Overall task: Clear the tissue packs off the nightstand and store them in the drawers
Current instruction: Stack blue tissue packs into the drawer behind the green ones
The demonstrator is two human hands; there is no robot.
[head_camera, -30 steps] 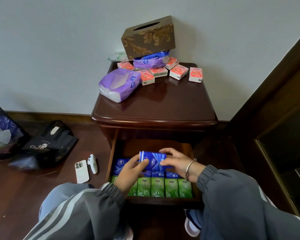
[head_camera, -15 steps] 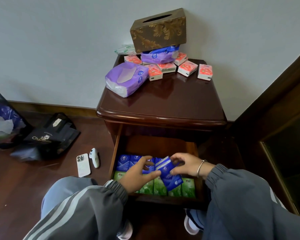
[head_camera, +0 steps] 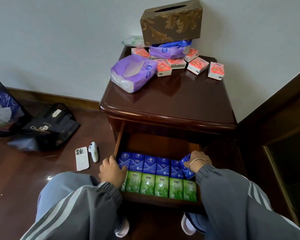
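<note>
The nightstand has its drawer pulled open. Inside lie a row of blue tissue packs and, in front of it, a row of green tissue packs. My left hand grips the leftmost blue pack at the drawer's left wall. My right hand holds a tilted blue pack at the right end of the blue row. On top sit a purple soft pack, several red packs, and a second purple pack under a brown tissue box.
A green-and-white pack lies behind the box against the wall. On the floor to the left are a white phone, a small white device, a black bag and a mesh bin. Dark wooden furniture stands close on the right.
Both hands moved apart from the drawer's middle. The left went to the left end of the blue row. The right carried the blue pack to the right end and lowered it.
</note>
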